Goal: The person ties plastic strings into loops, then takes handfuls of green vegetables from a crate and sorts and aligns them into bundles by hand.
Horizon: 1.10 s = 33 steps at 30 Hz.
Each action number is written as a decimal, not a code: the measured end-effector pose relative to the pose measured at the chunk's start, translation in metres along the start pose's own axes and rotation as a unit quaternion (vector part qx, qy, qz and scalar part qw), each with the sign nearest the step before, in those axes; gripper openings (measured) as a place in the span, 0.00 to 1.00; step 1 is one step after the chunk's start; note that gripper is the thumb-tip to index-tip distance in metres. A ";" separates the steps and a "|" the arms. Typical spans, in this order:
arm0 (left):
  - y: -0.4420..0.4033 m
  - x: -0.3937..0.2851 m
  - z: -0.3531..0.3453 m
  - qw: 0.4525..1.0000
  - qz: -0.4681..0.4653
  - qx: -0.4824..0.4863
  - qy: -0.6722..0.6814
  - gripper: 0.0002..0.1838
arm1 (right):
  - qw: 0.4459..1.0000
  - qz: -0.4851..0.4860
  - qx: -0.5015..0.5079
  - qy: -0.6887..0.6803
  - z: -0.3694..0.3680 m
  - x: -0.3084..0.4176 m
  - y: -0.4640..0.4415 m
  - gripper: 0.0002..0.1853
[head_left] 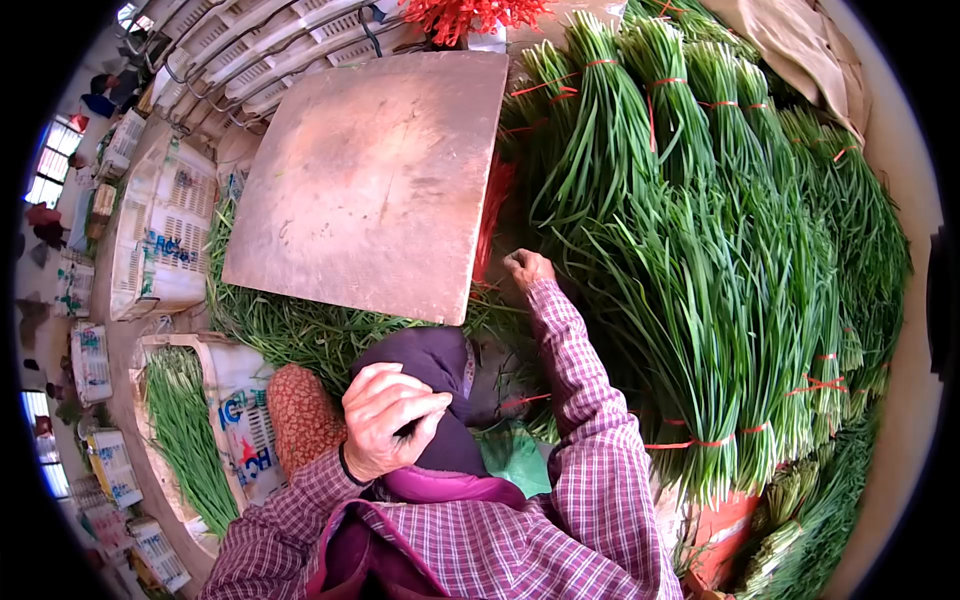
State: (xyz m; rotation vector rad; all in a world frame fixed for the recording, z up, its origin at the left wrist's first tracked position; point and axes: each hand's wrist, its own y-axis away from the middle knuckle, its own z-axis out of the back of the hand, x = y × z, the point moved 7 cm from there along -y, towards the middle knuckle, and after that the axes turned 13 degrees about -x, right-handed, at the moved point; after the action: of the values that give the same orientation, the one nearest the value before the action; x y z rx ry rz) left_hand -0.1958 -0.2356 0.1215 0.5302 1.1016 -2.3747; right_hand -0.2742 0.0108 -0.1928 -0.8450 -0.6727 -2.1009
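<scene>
My left hand (392, 418) is raised over my lap, its fingers curled in a loose fist with nothing visible in it. My right hand (528, 268) is closed just beyond the right edge of a bare, worn board (370, 180); what its fingertips hold, if anything, is too small to tell. Red ties (492, 215) lie along that edge, partly under the board. To the right, long green stalks are stacked in bundles (690, 300), bound with red ties. Loose green stalks (290, 325) show below the board.
A white crate of green stalks (185, 430) stands at the left, with another white crate (170, 225) behind it. More red ties (470, 15) hang at the top. A beige cloth (795, 50) lies at the top right. Further crates line the far left.
</scene>
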 end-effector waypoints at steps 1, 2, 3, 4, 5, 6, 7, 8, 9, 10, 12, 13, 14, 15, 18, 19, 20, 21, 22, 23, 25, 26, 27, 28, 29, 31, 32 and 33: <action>0.001 0.003 0.003 1.000 0.004 0.000 -0.004 0.08 | 0.999 -0.032 -0.016 -0.024 -0.021 -0.017 -0.007 0.17; 0.001 0.008 0.004 1.000 0.011 -0.006 -0.006 0.08 | 0.996 -0.063 -0.035 -0.044 -0.036 -0.034 -0.016 0.17; 0.002 0.012 0.007 1.000 0.020 -0.009 -0.012 0.08 | 0.996 -0.065 -0.030 -0.045 -0.052 -0.043 -0.022 0.17; 0.002 0.016 0.011 1.000 0.028 -0.006 -0.013 0.07 | 0.992 -0.099 -0.051 -0.064 -0.068 -0.053 -0.028 0.16; 0.003 0.019 0.011 0.999 0.035 -0.006 -0.013 0.07 | 0.986 -0.130 -0.073 -0.080 -0.081 -0.067 -0.037 0.15; 0.004 0.023 0.010 0.999 0.036 -0.013 -0.011 0.07 | 0.986 -0.134 -0.071 -0.072 -0.092 -0.074 -0.048 0.18; 0.006 0.025 0.013 0.999 0.033 -0.009 -0.012 0.07 | 0.986 -0.136 -0.066 -0.076 -0.106 -0.078 -0.056 0.18; 0.006 0.026 0.012 0.999 0.033 -0.009 -0.010 0.07 | 0.981 -0.183 -0.050 -0.044 -0.109 -0.082 -0.059 0.21; 0.006 0.027 0.011 0.999 0.034 -0.008 -0.009 0.07 | 0.973 -0.230 -0.033 -0.011 -0.113 -0.086 -0.060 0.24; 0.007 0.028 0.011 0.999 0.032 -0.010 -0.009 0.07 | 0.972 -0.227 -0.064 -0.014 -0.112 -0.081 -0.062 0.29; 0.005 0.028 0.010 0.999 0.031 -0.004 -0.009 0.07 | 0.970 -0.234 -0.051 -0.027 -0.120 -0.082 -0.067 0.30; 0.004 0.028 0.009 1.000 0.028 -0.002 -0.006 0.06 | 0.969 -0.239 -0.043 -0.039 -0.122 -0.083 -0.068 0.32; 0.004 0.028 0.008 1.000 0.023 -0.004 -0.005 0.06 | 0.969 -0.240 -0.043 -0.038 -0.122 -0.084 -0.069 0.32; 0.004 0.029 0.007 1.000 0.023 -0.005 -0.003 0.06 | 0.966 -0.247 -0.036 -0.065 -0.123 -0.087 -0.070 0.29; 0.004 0.030 0.007 1.000 0.023 -0.009 0.006 0.06 | 0.957 -0.218 -0.062 -0.180 -0.112 -0.088 -0.065 0.23; 0.003 0.030 0.007 1.000 0.026 -0.011 0.006 0.06 | 0.942 -0.180 -0.094 -0.267 -0.102 -0.084 -0.061 0.18; 0.003 0.030 0.007 0.999 0.030 -0.015 0.005 0.06 | 0.922 -0.141 -0.106 -0.345 -0.105 -0.090 -0.062 0.12; 0.004 0.029 0.008 0.999 0.029 -0.018 0.005 0.06 | 0.923 -0.137 -0.106 -0.344 -0.089 -0.078 -0.048 0.12; 0.004 0.028 0.009 0.999 0.033 -0.022 0.010 0.07 | 0.887 -0.167 -0.020 -0.430 -0.074 -0.054 -0.024 0.11; 0.004 0.028 0.008 0.999 0.037 -0.029 0.015 0.07 | 0.838 -0.192 0.066 -0.507 -0.062 -0.034 -0.004 0.10; 0.003 0.023 0.012 0.999 0.028 -0.040 0.014 0.08 | 0.874 -0.199 0.102 -0.431 -0.051 -0.029 0.014 0.08; 0.003 0.021 0.013 0.998 0.032 -0.043 0.023 0.08 | 0.871 -0.187 0.062 -0.450 -0.035 -0.022 0.021 0.08; 0.004 0.021 0.016 0.998 0.038 -0.045 0.028 0.08 | 0.837 -0.189 0.060 -0.510 0.001 0.011 0.040 0.08; 0.004 0.019 0.015 0.998 0.037 -0.042 0.023 0.08 | 0.836 -0.141 0.018 -0.530 0.033 0.032 0.051 0.07; 0.007 0.017 0.014 0.998 0.039 -0.041 0.024 0.08 | 0.799 -0.137 0.042 -0.585 0.059 0.045 0.065 0.07; 0.004 0.017 0.018 0.997 0.034 -0.061 0.037 0.08 | 0.761 -0.044 0.102 -0.639 0.086 0.082 0.070 0.06; 0.007 0.018 0.019 0.996 0.034 -0.070 0.040 0.08 | 0.830 -0.099 0.101 -0.539 0.065 0.050 0.054 0.06; 0.008 0.019 0.024 0.996 0.026 -0.076 0.045 0.08 | 0.885 -0.146 0.088 -0.433 0.047 0.022 0.038 0.06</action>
State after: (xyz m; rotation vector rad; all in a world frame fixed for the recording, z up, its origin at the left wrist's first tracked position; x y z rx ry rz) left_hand -0.2109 -0.2636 0.1213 0.6089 1.2803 -2.2183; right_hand -0.2382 0.0112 -0.1392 -1.6764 -1.5059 -1.7904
